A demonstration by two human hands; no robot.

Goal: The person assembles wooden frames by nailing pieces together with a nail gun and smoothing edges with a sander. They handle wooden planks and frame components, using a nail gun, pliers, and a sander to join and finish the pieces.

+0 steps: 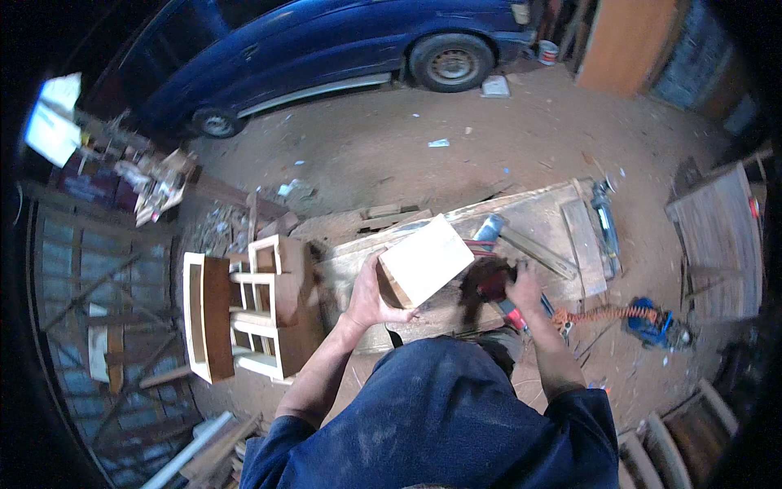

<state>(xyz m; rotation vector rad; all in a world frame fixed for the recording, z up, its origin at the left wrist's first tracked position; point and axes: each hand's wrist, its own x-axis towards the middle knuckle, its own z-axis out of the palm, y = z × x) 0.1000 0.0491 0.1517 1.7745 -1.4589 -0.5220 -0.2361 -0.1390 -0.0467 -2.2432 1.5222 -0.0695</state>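
My left hand [371, 297] is closed on a small wooden box [428, 259], thumb along its near edge and fingers at its left side. The box is tilted above the workbench [346, 277], its pale flat face turned up and a browner side showing below. On the right, my right hand [524, 287] grips a dark red and black tool [493, 285], held close to the box but apart from it. Shadow hides much of the tool, so its exact kind is unclear. Just beyond it a grey-blue can [489, 228] rests on the bench beside a wooden strip [538, 251].
A wooden frame with open compartments [285, 326] stands left of the bench. An orange coiled hose [607, 313] runs right to a blue machine [652, 322] on the dirt floor. Beyond is a parked blue vehicle [342, 49]; scrap wood [220, 448] lies lower left.
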